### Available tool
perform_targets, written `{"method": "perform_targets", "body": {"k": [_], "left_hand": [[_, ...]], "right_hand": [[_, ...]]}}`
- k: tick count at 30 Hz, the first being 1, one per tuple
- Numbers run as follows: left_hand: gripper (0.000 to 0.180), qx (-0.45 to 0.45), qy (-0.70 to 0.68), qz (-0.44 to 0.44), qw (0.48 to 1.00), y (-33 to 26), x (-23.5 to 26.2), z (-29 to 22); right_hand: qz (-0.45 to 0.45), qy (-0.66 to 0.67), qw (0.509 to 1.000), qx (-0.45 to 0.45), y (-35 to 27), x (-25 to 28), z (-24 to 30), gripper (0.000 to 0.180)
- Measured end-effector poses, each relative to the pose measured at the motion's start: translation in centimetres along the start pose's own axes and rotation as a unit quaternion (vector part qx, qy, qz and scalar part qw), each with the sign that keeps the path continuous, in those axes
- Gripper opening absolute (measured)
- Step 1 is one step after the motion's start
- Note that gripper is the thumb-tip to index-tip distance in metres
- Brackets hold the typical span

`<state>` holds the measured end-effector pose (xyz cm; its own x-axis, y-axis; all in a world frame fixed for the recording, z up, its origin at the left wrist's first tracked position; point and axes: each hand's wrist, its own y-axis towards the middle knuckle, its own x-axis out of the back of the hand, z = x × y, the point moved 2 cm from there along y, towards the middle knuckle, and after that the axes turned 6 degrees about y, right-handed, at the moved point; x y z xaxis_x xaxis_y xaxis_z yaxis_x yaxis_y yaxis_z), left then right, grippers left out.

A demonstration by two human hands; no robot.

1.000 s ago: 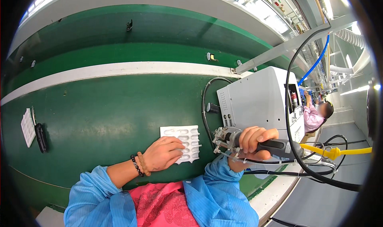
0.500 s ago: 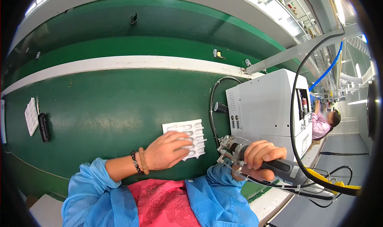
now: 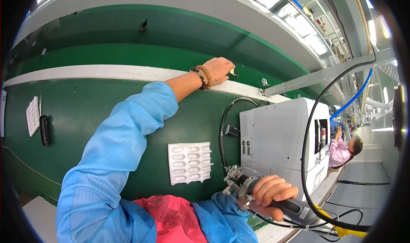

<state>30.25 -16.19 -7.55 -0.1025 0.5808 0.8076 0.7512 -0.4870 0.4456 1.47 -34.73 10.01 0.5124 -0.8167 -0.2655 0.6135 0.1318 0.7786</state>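
Note:
Stretched over the white rail (image 3: 124, 70), my left hand (image 3: 217, 71) has its fingers bent down, closed at a small dark part with a yellow patch (image 3: 232, 73); the thumb is mostly hidden. My right hand (image 3: 275, 195) is wrapped round the grey grip of a powered screwdriver (image 3: 294, 207), lying sideways with its metal nose (image 3: 234, 179) pointing left. A white moulded tray (image 3: 191, 163) with rows of oval pockets rests on the green table (image 3: 102, 114) in front of me. Its pockets seem to hold nothing but small marks.
A grey machine box (image 3: 273, 136) stands on the right, with a black bottle-like object (image 3: 232, 131) and hose beside it. Another small part (image 3: 264, 82) sits behind the rail. At far left lie a second tray (image 3: 33, 116) and a black case (image 3: 45, 130). A co-worker (image 3: 339, 151) sits far right.
My left hand has left the white tray and moved forward across the rail to the small part with the yellow patch. The right hand keeps its hold on the screwdriver. The view has shifted slightly.

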Motion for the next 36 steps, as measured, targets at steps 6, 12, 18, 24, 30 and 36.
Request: {"method": "perform_targets", "body": {"k": [6, 12, 18, 24, 30, 36], "left_hand": [[0.027, 0.028, 0.075, 0.061, 0.995, 2.6, -2.3, 1.7], [0.023, 0.111, -0.041, 0.05, 0.992, 0.0, 2.2, -1.3], [0.027, 0.126, -0.158, -0.018, 0.979, -14.8, 9.7, -9.0], [0.024, 0.142, -0.135, -0.044, 0.98, -23.4, 11.8, -14.1], [0.025, 0.104, -0.085, -0.068, 0.989, -24.2, 10.0, -15.9], [0.024, 0.114, -0.087, -0.056, 0.988, -25.1, 8.3, -16.4]], "right_hand": [[-0.014, -0.007, 1.0, 0.004, -0.1, 0.3, 0.1, 0.045], [0.01, 0.006, 1.0, 0.0, 0.2, 0.0, -0.2, 0.044], [0.03, 0.023, 0.999, -0.038, 0.0, -0.1, -0.5, 0.047], [0.034, 0.049, 0.996, -0.062, -0.1, -1.3, -0.7, 0.048], [0.037, 0.044, 0.997, -0.049, -0.6, -1.2, -0.7, 0.05], [0.042, 0.043, 0.997, -0.048, -0.3, -1.6, -0.5, 0.05]]}}
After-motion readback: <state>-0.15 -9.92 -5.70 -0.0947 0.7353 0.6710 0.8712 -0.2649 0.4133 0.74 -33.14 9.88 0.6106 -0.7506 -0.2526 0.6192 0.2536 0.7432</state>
